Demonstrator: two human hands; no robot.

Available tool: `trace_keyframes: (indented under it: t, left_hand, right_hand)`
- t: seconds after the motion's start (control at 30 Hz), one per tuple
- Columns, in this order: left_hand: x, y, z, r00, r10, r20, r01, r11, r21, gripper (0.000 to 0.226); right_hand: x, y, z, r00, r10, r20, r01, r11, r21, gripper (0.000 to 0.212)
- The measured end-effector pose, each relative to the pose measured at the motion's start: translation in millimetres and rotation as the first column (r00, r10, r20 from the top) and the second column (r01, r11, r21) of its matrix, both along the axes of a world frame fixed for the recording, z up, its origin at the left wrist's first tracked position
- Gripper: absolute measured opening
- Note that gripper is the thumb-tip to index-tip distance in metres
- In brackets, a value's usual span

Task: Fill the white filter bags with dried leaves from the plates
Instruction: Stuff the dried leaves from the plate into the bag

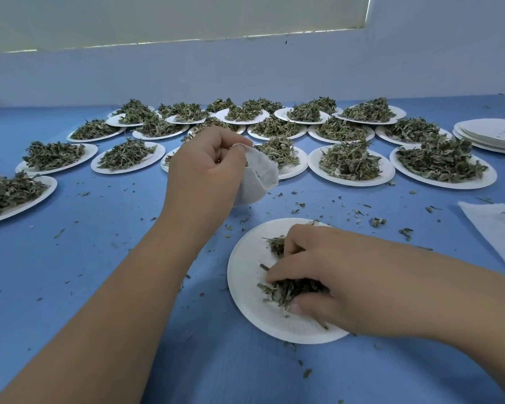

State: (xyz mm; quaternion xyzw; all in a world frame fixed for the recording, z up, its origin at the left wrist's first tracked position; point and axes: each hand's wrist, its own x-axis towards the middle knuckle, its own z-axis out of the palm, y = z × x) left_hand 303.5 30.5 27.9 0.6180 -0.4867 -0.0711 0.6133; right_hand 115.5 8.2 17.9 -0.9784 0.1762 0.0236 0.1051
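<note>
My left hand [206,167] holds a white filter bag [258,177] above the blue table, fingers curled round its upper edge so the mouth faces right. Some leaf bits show inside the bag. Close to me lies a white paper plate [251,304] with a small heap of dried leaves [286,288]. My right hand [327,281] is on that plate, its fingers and thumb curled round the heap.
Several paper plates heaped with dried leaves, such as one [351,166], fill the back of the blue table [99,287]. A stack of bare plates [491,135] sits at the far right. A white sheet [499,228] lies at the right edge. Leaf crumbs are scattered about.
</note>
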Motion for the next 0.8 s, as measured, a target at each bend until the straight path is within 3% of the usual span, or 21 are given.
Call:
trace_keyframes:
  t: [0.2,0.43,0.63,0.8]
  left_hand:
    - [-0.2,-0.4,-0.1,1.0,-0.007,0.014,0.007,1.0,0.005,0.025]
    - [-0.2,1.4,-0.1,0.998,0.004,0.066,-0.003,1.0,-0.011,0.024]
    - [0.6,2.0,0.0,0.996,0.021,0.089,-0.016,0.999,-0.047,0.025]
    - [1.0,2.4,-0.9,0.992,0.025,0.121,-0.019,0.998,-0.051,0.026]
  right_hand:
    - [-0.6,4.8,1.8,0.999,0.015,-0.052,-0.018,0.999,-0.047,0.043]
    - [10.9,8.6,-4.6,0.994,0.004,-0.107,-0.018,0.991,-0.135,0.018]
    - [17.7,10.8,-12.0,0.997,-0.039,-0.068,0.031,0.993,-0.116,0.022]
    - [13.5,14.8,1.1,0.993,0.024,-0.113,-0.044,0.983,-0.176,0.023]
